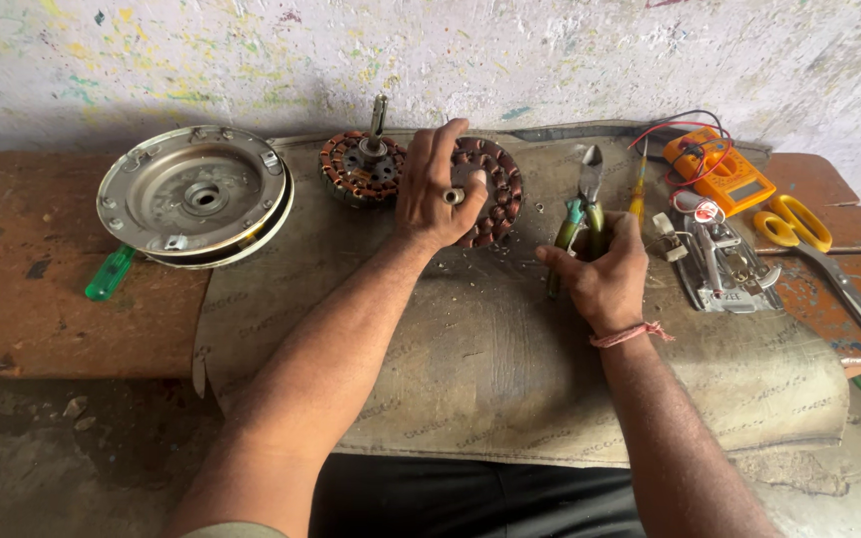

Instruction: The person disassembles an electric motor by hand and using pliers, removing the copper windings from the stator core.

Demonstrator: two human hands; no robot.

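My left hand (pixel 434 191) grips a round stator (pixel 498 189) wound with copper coils, tilted up on the brown mat (pixel 510 369). A second copper-wound stator (pixel 359 167) with an upright shaft lies flat just left of it. My right hand (pixel 605 271) is closed around the green handles of cutting pliers (pixel 584 204), whose metal jaws point away from me, near the right rim of the held stator.
A round metal fan cover (pixel 194 194) lies at the left with a green-handled screwdriver (pixel 110 273) beside it. At the right sit an orange multimeter (pixel 719 169) with leads, yellow-handled scissors (pixel 807 231), a metal tool (pixel 719 264) and a thin yellow screwdriver (pixel 638 194). A paint-flecked wall stands behind.
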